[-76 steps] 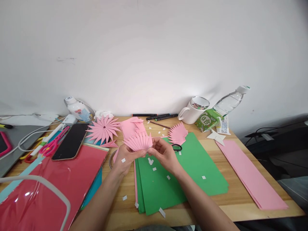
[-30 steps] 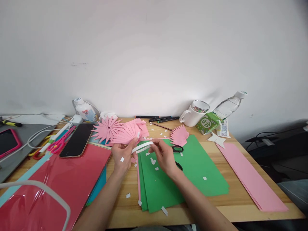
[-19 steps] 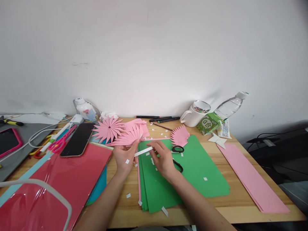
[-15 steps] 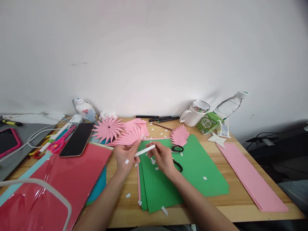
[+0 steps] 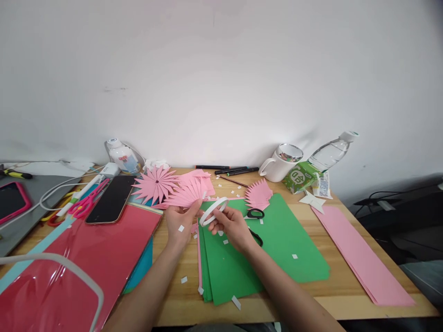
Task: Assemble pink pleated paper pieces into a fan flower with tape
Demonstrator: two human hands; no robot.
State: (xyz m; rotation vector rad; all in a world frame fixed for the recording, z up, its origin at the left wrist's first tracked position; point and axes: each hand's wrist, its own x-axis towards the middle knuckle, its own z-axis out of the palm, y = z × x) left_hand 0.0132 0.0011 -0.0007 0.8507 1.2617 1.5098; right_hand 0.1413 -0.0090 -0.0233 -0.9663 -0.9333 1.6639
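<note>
My left hand (image 5: 178, 227) is closed on a pink pleated paper fan (image 5: 187, 194), thumb on top near its lower edge. A small white piece sits on the back of that hand. In my right hand (image 5: 235, 228) is a thin ring-shaped roll of white tape (image 5: 204, 218), pinched between thumb and fingers close to the left fingertips. Beneath both hands lies a stack of green paper (image 5: 277, 249). Black-handled scissors (image 5: 256, 213) rest on the stack, partly hidden by my right hand.
A pink paper rosette (image 5: 156, 182) and another pleated piece (image 5: 259, 195) lie behind. Around the table are a phone (image 5: 110, 200), pink scissors (image 5: 88, 200), red paper (image 5: 114, 249), pens (image 5: 242, 171), a mug (image 5: 278, 166), a water bottle (image 5: 328, 152), pink strips (image 5: 360, 253) and white scraps.
My right hand has turned the tape roll, so its round opening now faces the camera instead of its edge. My left hand stays nearly still with the fan.
</note>
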